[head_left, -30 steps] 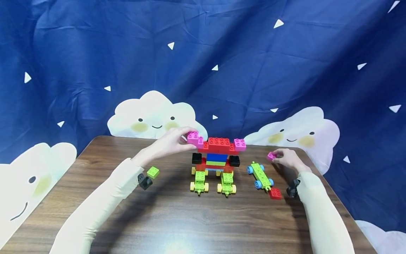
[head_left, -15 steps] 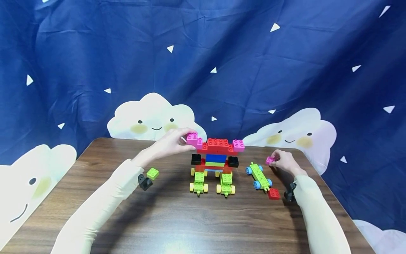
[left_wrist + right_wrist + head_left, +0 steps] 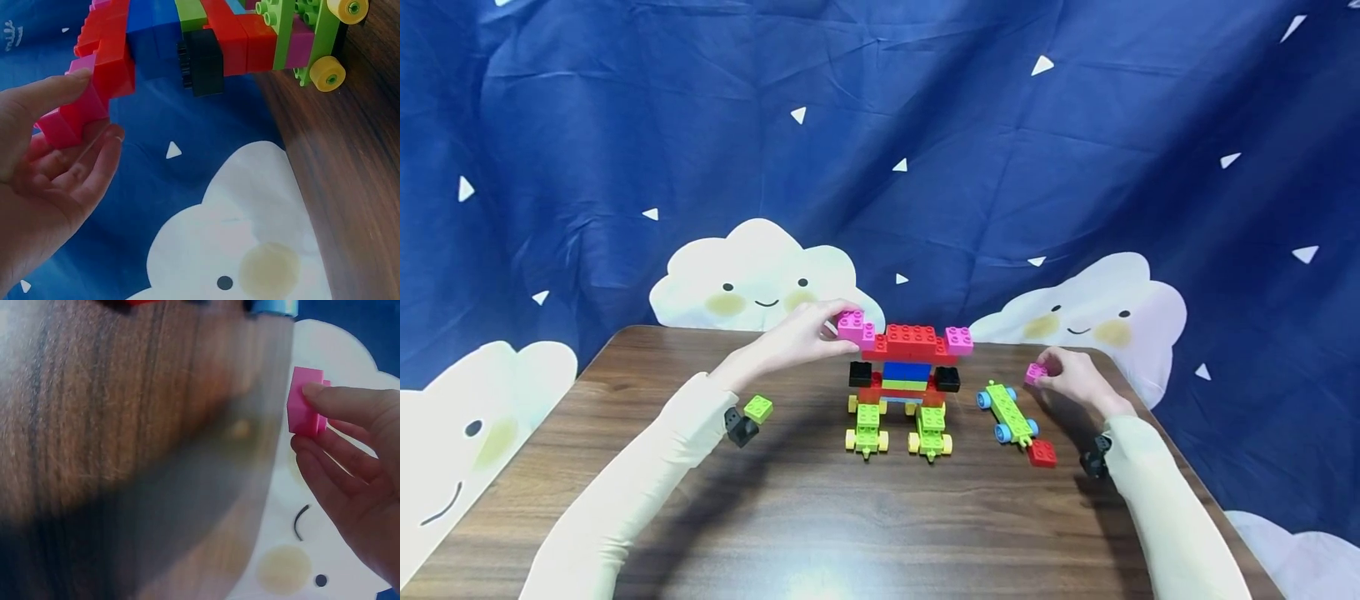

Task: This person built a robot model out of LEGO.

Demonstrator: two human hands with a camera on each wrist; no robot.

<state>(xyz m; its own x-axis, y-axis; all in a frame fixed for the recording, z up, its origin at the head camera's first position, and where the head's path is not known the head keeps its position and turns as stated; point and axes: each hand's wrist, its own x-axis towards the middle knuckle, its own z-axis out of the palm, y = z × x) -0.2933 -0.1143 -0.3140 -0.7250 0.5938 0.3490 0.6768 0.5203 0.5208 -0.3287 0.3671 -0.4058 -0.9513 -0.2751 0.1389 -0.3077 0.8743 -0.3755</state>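
A toy-brick figure (image 3: 912,340) in red, blue, black and lime stands on wheeled lime bases in the middle of the table. My left hand (image 3: 797,337) pinches the stacked pink bricks (image 3: 852,327) at the figure's left end. In the left wrist view the thumb lies on one side of these pink bricks (image 3: 94,100), with fingertips behind and below. Over at the right, my right hand (image 3: 1078,379) holds a loose pink brick (image 3: 305,403) between thumb and fingers. Another pink brick (image 3: 958,340) tops the figure's right end.
Between the figure and my right hand lies a lime wheeled base (image 3: 1009,413) with blue wheels. A red brick (image 3: 1042,453) touches or nearly touches its near end. Beside my left wrist is a lime brick (image 3: 758,408). A cloud-patterned blue curtain (image 3: 880,167) hangs behind the table (image 3: 865,533).
The head view has shifted slightly. The right hand's pink brick has turned a little and shows more of its side. My left hand keeps its hold on the stacked pink bricks.
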